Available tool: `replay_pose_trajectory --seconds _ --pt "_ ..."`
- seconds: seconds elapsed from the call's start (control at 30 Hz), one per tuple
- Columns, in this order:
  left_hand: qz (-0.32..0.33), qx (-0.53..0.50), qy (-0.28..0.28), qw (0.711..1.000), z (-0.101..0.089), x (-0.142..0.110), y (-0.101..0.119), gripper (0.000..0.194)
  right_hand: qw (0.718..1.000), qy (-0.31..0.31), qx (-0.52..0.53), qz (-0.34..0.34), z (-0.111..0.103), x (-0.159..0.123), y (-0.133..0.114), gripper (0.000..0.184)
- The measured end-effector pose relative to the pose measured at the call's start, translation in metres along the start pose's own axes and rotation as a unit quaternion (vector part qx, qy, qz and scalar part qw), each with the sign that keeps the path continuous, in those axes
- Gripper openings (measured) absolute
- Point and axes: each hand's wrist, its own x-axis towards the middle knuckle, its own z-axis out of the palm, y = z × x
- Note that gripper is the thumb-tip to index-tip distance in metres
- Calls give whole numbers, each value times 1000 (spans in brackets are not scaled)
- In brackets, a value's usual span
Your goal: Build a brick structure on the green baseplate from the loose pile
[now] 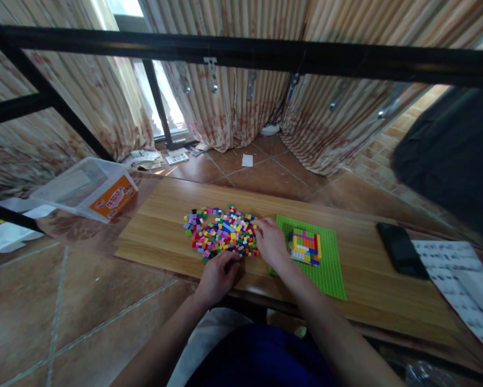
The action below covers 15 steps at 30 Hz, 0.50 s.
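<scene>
A loose pile of small toy building bricks [225, 228] in many colours lies on the wooden board. At the pile's near edge rests my left hand [219, 275], its fingers curled and the thumb close to them; what they hold, if anything, is too small to make out. My right hand [271, 243] reaches the pile's right side with fingertips pinched together among the bricks, and their contents cannot be told. Just right of that hand is a green baseplate [332, 269]. On it sits a squarish stack of bricks [306, 247] in yellow, orange, red, white and blue.
A black phone [402, 250] and a printed sheet [447, 266] lie toward the right end of the wooden board [153, 226]. Left of it stands a clear plastic box [86, 188] with an orange label. A black metal bar [241, 51] crosses before the curtains [233, 107].
</scene>
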Motion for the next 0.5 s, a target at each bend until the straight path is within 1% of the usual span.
replay_pose_trajectory --seconds 0.1,0.23,0.3,0.4,0.5 --pt "-5 -3 -2 1000 0 -1 0 15 998 -35 -31 -29 9 19 1 32" --pt "-7 -3 -3 1000 -1 -2 2 14 994 -81 -57 -48 18 29 5 30" --pt "-8 -5 -3 1000 -1 -3 4 14 994 -81 -53 -49 18 29 7 26" --pt "-17 -15 1 1000 -2 -3 3 15 996 -66 -35 -42 12 22 6 19" --pt "-46 -55 14 997 0 -3 2 17 998 -59 29 -6 1 5 -2 19"
